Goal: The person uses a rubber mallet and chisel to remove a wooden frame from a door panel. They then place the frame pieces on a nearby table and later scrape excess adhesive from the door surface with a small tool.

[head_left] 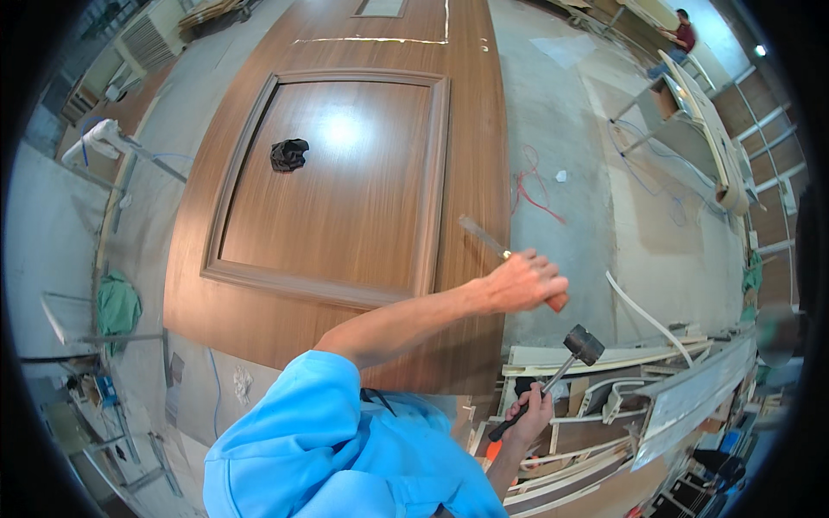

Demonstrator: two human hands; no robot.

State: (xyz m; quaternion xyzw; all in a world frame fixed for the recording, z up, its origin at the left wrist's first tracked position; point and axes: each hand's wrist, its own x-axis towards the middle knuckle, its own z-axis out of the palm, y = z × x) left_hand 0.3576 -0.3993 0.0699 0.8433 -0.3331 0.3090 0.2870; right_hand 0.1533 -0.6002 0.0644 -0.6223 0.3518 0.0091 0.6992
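Note:
My left hand (522, 283) reaches across to the right and is closed around the handle of a chisel (484, 233). Its flat blade points away and to the left, over the right-hand border of a brown wood-grain door (337, 198). I cannot tell if the blade touches the surface. Lower down, my right hand (528, 413) grips a mallet (584, 344) by its black handle. The mallet's dark head is raised beyond the door's edge, just below the chisel's reddish handle end. A crumpled black piece (289, 155) lies on the framed door panel.
Strips and offcuts of moulding (604, 406) are piled at my right. Beyond the door, a red cord (535, 198) lies on the floor. A person (680, 39) is far off at the upper right, near a workbench (691, 129). Green cloth (118, 302) hangs at left.

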